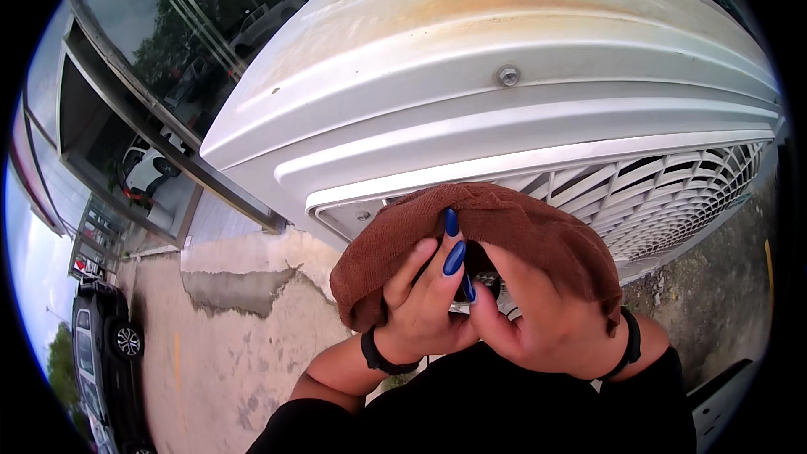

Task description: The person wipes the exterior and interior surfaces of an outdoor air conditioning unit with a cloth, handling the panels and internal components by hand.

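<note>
A brown cloth (517,221) is bunched in an arch across both my hands, in front of the upper grille edge of a white outdoor air-conditioner unit (391,120). My left hand (425,306) holds the left part of the cloth, with blue-nailed fingertips pointing up at the middle. On the other side, my right hand (542,321) has the cloth over its fingers and back, its thumb close to the left fingers. Both wrists wear black bands. Cloth hides some fingers and part of the fan grille (668,189).
A hex-head bolt (507,75) sits on the unit's front lip, and rust-coloured stains mark its top. Behind stands a dark glass front (208,31). Cracked concrete paving (220,340) lies to the left, with a parked black car (104,353) farther off.
</note>
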{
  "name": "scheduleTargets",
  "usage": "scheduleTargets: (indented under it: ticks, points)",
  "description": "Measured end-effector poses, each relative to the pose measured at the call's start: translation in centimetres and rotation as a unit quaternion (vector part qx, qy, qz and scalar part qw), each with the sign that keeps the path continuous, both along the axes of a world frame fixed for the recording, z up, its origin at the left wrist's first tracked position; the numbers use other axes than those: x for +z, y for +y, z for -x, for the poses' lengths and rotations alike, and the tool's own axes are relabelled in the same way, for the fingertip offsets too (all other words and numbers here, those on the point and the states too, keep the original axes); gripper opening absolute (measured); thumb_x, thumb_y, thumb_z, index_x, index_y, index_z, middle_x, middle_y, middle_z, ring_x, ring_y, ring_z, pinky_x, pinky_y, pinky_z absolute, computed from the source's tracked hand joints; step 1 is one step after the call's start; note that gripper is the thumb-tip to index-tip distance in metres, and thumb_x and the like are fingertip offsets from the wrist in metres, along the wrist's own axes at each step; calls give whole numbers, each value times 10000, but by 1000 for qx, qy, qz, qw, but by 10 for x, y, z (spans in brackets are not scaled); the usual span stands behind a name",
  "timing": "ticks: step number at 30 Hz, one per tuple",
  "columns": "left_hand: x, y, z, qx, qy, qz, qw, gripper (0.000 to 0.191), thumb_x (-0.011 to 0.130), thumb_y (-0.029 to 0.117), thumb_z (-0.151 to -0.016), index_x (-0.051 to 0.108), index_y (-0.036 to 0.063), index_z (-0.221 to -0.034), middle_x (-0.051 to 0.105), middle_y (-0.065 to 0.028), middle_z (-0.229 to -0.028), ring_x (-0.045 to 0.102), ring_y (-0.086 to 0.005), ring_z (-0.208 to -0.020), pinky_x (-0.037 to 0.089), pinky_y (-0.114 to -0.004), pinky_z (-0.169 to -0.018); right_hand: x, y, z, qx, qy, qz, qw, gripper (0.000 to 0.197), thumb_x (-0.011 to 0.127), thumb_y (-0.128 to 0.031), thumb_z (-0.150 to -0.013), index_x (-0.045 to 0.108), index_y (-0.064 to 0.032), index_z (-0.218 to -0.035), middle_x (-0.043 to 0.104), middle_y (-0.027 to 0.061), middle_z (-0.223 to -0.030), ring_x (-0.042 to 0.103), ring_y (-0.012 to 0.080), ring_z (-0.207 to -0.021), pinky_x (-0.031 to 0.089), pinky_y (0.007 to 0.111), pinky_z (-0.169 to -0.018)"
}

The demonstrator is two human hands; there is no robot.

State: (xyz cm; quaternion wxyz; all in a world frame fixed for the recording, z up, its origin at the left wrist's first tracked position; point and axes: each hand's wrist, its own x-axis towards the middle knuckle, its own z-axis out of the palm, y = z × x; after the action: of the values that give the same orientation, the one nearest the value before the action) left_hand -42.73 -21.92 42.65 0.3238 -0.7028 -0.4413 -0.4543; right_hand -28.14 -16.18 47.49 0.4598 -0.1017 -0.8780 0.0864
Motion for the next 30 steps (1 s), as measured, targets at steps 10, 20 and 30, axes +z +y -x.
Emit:
scheduleTargets:
  ticks: [10, 20, 30]
  points:
    - [-12, 3, -8, -1, -12, 82, 997, 693, 632, 140, -756, 252, -40, -1308, 484, -263, -1200, 474, -365, -1134, 320, -347, -1002, 4, 7, 4, 3, 34, 22, 999, 388, 638, -48, -679, 509, 60, -1029, 571, 113, -757, 584, 225, -632, 466, 289, -561]
    - [-78, 8, 15, 7, -21, 19, 1000, 887, 669, 191, -741, 65, 99, -1384, 378, -271, -1290, 450, -320, -1144, 256, -356, -1036, -24, -2, 14, 115, 24, 133, 984, 483, 633, -24, -696, 427, 86, -1119, 543, 69, -648, 545, 149, -538, 430, 247, -505]
    - [-45, 18, 6, -26, 14, 61, 998, 850, 626, 146, -773, 38, 70, -1383, 341, -337, -1286, 370, -388, -1226, 208, -398, -1044, -12, -6, -3, 51, 30, 152, 987, 449, 614, -71, -677, 513, 63, -1093, 593, 162, -919, 591, 317, -824, 469, 385, -726]
